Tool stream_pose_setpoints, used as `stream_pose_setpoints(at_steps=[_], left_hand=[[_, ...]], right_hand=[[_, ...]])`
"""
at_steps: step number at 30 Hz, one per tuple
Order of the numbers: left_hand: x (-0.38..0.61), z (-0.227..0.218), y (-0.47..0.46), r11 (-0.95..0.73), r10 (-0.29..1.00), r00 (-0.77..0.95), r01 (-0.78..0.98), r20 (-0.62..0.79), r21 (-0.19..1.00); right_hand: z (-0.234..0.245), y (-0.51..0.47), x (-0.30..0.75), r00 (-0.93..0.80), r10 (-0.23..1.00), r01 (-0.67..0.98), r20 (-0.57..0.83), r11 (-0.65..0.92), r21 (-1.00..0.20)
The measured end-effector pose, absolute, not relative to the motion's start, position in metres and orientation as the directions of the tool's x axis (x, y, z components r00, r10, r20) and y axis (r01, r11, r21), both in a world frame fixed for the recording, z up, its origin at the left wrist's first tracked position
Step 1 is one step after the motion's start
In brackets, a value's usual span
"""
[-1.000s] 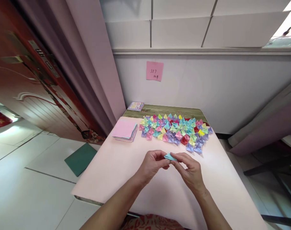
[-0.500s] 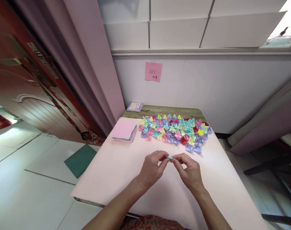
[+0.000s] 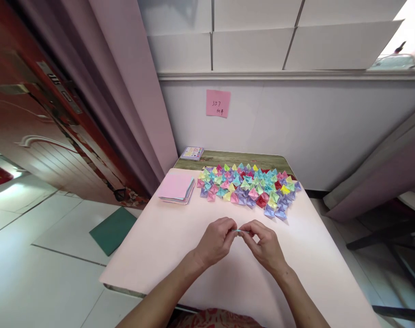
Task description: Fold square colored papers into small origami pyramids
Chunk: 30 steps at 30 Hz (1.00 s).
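Observation:
Between my fingertips is a small folded piece of light-blue paper (image 3: 239,230), seen nearly edge-on as a thin strip; most of it is hidden by the fingers. My left hand (image 3: 218,238) pinches its left end and my right hand (image 3: 264,241) pinches its right end, both just above the pink-covered table (image 3: 180,237). Beyond the hands, many folded paper pieces (image 3: 248,184) in blue, purple, pink, red, yellow and green stand close together. A stack of square paper sheets (image 3: 176,186), pink on top, lies to the left of them.
At the table's far left corner lies a printed packet (image 3: 192,153). A pink note (image 3: 218,103) with handwriting is stuck on the wall behind. A green mat (image 3: 113,231) lies on the tiled floor at left, near a door (image 3: 47,132) and purple curtain (image 3: 132,82).
Both hands have shifted slightly down and to the left with the blue paper. Its visible part has turned from slanted to nearly level and looks thinner.

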<state>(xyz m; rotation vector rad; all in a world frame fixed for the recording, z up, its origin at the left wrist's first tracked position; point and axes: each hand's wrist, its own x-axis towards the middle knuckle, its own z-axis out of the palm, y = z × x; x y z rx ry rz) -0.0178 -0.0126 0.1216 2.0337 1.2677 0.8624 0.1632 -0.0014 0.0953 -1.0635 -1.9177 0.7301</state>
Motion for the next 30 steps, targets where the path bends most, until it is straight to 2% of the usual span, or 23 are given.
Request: stream_pose_setpoints(at_steps=[5, 9, 13, 17, 20, 23, 26, 30], left_hand=[[-0.024, 0.11, -0.007, -0.373, 0.896, 0.412, 0.488, 0.168, 0.789], [-0.031, 0.075, -0.004, -0.245, 0.904, 0.426, 0.436, 0.041, 0.866], [-0.034, 0.04, 0.003, -0.099, 0.933, 0.346, 0.512, -0.099, 0.854], [-0.04, 0.034, 0.015, -0.028, 0.947, 0.271, 0.599, -0.17, 0.8], [-0.052, 0.038, 0.02, 0.07, 0.982, 0.092, 0.638, -0.167, 0.767], [-0.067, 0.036, 0.02, 0.141, 0.99, -0.095, 0.619, -0.105, 0.773], [-0.075, 0.03, 0.018, 0.088, 0.994, -0.108, 0.589, -0.03, 0.804], [-0.07, 0.025, 0.013, 0.033, 0.999, -0.025, 0.565, -0.022, 0.824]], right_hand=[[0.084, -0.004, 0.159, -0.36, 0.874, 0.442, 0.326, 0.467, -0.766], [0.053, -0.005, 0.154, -0.391, 0.89, 0.433, 0.234, 0.402, -0.807], [0.027, 0.002, 0.148, -0.325, 0.941, 0.43, 0.096, 0.237, -0.871], [0.022, 0.016, 0.151, -0.259, 0.965, 0.374, -0.04, 0.062, -0.925], [0.017, 0.022, 0.163, -0.09, 0.992, 0.3, -0.091, -0.06, -0.952], [0.005, 0.019, 0.178, 0.06, 0.986, 0.202, -0.158, -0.167, -0.965], [-0.004, 0.01, 0.184, 0.095, 0.981, 0.204, -0.168, -0.184, -0.961], [0.0, -0.001, 0.174, 0.009, 0.997, 0.361, -0.072, -0.07, -0.93]])
